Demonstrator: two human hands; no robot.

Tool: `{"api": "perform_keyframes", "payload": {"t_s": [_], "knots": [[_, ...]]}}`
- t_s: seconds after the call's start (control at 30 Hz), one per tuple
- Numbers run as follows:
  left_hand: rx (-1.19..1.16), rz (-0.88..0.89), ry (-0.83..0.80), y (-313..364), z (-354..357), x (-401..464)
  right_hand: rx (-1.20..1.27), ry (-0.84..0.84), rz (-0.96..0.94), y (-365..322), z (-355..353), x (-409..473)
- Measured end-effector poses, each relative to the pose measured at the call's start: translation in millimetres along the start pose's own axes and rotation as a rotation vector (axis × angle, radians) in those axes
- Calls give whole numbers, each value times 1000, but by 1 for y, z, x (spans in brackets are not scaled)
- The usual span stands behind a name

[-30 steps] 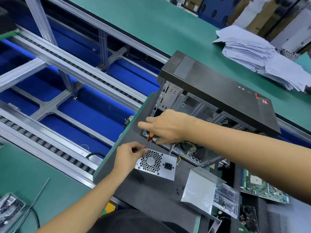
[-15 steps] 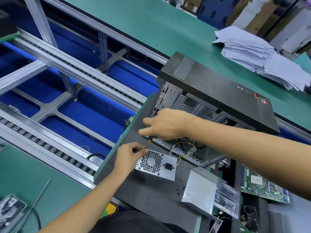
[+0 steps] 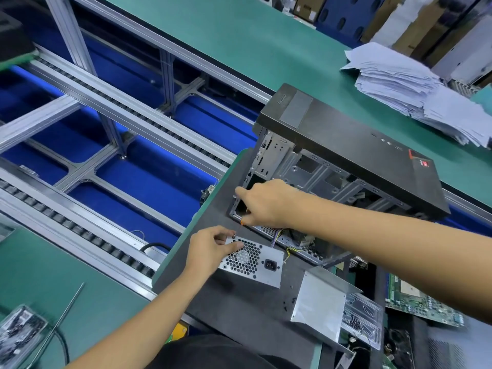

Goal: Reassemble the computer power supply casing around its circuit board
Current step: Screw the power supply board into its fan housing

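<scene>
The power supply (image 3: 253,262) lies on the dark desk (image 3: 239,307) just in front of the open computer case (image 3: 346,155). The left hand (image 3: 210,249) pinches its top-left corner. Above that corner, the right hand (image 3: 263,203) closes its grip on a screwdriver (image 3: 241,225), whose tip points down at the supply.

Computer case (image 3: 346,145) walls off the far side; dark mat (image 3: 239,310) bare nearer.
</scene>
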State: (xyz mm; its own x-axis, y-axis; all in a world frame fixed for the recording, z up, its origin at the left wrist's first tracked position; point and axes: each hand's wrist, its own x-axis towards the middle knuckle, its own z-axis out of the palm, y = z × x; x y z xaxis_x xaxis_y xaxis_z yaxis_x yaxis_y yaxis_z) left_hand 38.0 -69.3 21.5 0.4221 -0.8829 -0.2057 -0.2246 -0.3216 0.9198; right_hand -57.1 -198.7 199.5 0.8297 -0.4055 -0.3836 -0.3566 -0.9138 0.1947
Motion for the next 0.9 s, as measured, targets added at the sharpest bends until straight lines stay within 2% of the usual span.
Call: {"api": "perform_keyframes", "payload": {"t_s": [0.1,0.2,0.27,0.3,0.37,0.47,0.57,0.7,0.83,0.9], "knots": [[0,15,26,2,1,-1,-143,67,-281,12,-3,-2],[0,43,49,4,2,-2,-385,-8,-618,23,-12,1],[20,48,56,5,1,-2,-440,-9,-745,24,-13,2],[34,45,55,5,1,-1,-410,14,-751,21,-10,1],[24,13,46,5,1,0,-225,57,-609,10,-1,-4],[-8,-32,51,5,3,3,123,46,-210,-6,9,-8],[60,-26,67,6,4,3,225,30,25,-30,9,-1],[77,-13,33,5,4,5,208,12,61,-54,6,8],[100,8,-39,4,1,-1,282,39,64,-35,-4,-1],[204,80,0,6,4,-8,345,95,129,-19,0,-19]]}}
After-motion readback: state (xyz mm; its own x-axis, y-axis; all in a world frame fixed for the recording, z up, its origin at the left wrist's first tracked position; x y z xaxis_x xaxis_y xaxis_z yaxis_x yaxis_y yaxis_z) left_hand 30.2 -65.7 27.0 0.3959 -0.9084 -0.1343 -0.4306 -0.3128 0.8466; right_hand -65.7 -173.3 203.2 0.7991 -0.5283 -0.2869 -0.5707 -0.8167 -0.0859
